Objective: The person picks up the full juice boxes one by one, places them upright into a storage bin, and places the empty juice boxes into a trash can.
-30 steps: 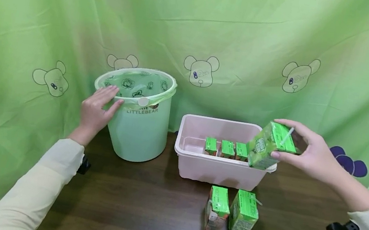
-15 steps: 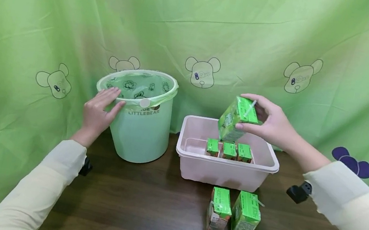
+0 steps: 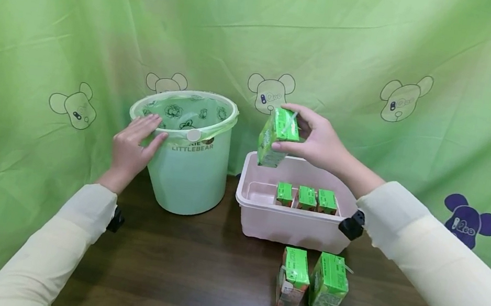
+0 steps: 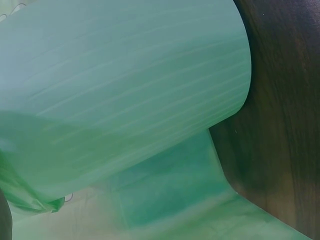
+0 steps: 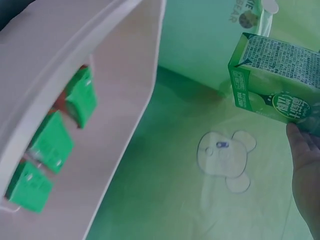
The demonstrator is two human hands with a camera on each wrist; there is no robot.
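My right hand (image 3: 316, 140) grips a green juice box (image 3: 274, 139) with a bent straw on top, held in the air over the left back part of the pink bin (image 3: 296, 228). In the right wrist view the juice box (image 5: 277, 80) shows its printed side, with a fingertip against it. My left hand (image 3: 131, 149) rests on the near left rim of the mint trash can (image 3: 187, 176), fingers straight over the edge. A patterned green bag lines the can. The left wrist view shows the can's side wall (image 4: 130, 90).
Inside the pink bin stand 3 juice boxes (image 3: 307, 198). Two more, a brown-sided juice box (image 3: 293, 282) and a green juice box (image 3: 328, 287), stand on the dark wooden table (image 3: 188, 282) in front of it. A green bear-print curtain (image 3: 329, 38) hangs behind.
My right hand has carried the juice box leftward and up, from the bin's right end across to above its left part. My left hand has stayed on the can's rim.
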